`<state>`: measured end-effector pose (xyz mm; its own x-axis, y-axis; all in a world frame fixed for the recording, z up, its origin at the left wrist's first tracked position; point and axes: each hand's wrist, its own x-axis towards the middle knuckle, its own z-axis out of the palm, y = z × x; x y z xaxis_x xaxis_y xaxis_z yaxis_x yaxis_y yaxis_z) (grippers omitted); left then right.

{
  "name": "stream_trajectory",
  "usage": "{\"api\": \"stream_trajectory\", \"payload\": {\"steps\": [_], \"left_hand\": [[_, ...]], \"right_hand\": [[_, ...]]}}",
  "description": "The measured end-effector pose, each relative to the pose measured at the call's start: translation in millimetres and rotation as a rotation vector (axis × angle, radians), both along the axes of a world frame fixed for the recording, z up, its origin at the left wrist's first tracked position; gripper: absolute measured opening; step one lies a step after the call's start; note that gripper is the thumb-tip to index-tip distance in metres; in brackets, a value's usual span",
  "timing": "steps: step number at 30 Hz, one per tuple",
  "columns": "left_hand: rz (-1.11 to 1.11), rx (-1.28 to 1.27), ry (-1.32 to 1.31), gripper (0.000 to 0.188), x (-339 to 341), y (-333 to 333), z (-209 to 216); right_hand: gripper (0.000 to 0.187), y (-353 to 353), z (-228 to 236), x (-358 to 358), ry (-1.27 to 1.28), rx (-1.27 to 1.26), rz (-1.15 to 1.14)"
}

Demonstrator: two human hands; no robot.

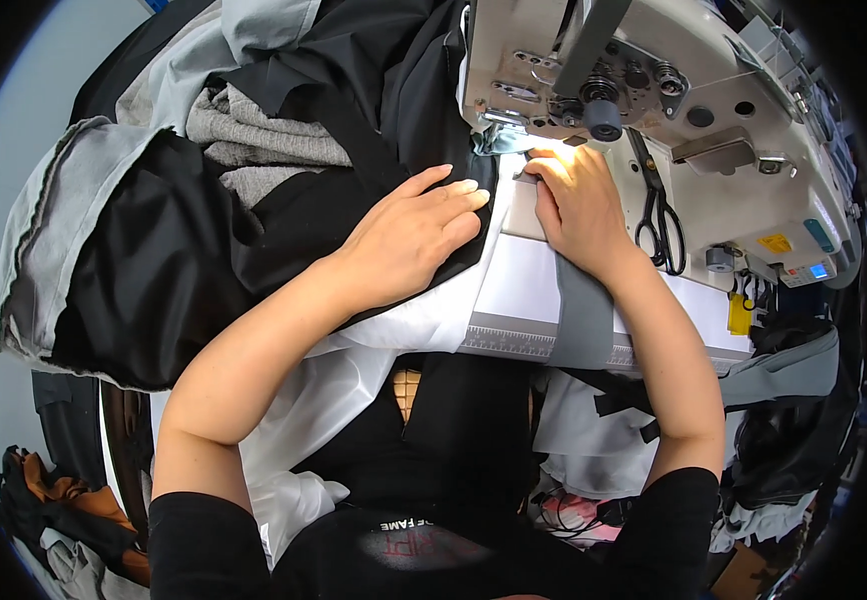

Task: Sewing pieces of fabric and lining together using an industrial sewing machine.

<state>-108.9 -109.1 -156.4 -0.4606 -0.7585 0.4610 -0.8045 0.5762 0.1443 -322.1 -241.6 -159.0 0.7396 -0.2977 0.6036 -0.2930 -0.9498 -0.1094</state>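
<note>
The large garment piece of smooth black fabric (154, 270) lies bunched on the left of the sewing table, its right edge running up to the needle area; its surface has a soft sheen and deep, loose folds; a pale grey, matte fabric border (29, 245) with an uneven edge rims its left side; thick, heathered grey ribbed cloth (264, 135) lies folded amid the black; thin, glossy white cloth (444, 325) shows beneath it and drapes over the table's front edge.

The left hand (419, 230) rests palm down on the black fabric, fingers extended and grasping nothing; the right hand (579, 205) is curled beside the needle area, fingertips down, and whether they pinch cloth cannot be told; a flat, dark grey fabric strip (584, 310) runs from below it over the front edge.

The off-white sewing machine (704, 80) stands beyond; black-handled metal scissors (659, 220) lie right of the right hand.
</note>
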Motion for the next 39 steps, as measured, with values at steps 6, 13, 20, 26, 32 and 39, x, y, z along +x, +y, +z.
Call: {"api": "stream_trajectory", "payload": {"steps": [6,13,20,26,32,39], "left_hand": [[-0.009,-0.025,-0.009,0.014,6.1,-9.0,-4.8],[-0.014,-0.018,-0.005,0.012,10.0,-20.3,-2.4],[-0.035,-0.122,0.000,0.011,17.0,-33.5,-9.6],[-0.073,-0.079,-0.062,0.013,28.7,-38.4,-6.1],[0.034,-0.353,-0.260,0.031,14.7,10.4,13.9],[0.753,-0.076,-0.431,0.052,24.5,132.1,32.0]], "right_hand": [[0.019,-17.5,-1.0,3.4,0.043,0.035,0.016],[0.015,-43.4,-2.3,1.4,0.035,-0.231,-0.085],[0.019,-76.3,-14.3,-10.1,0.189,-0.078,-0.341],[0.022,-55.8,10.7,-3.6,0.398,0.011,-0.585],[0.026,65.8,20.1,3.3,0.183,-0.202,-0.163],[0.044,211.8,-17.9,-9.1,0.295,1.249,-0.005]]}}
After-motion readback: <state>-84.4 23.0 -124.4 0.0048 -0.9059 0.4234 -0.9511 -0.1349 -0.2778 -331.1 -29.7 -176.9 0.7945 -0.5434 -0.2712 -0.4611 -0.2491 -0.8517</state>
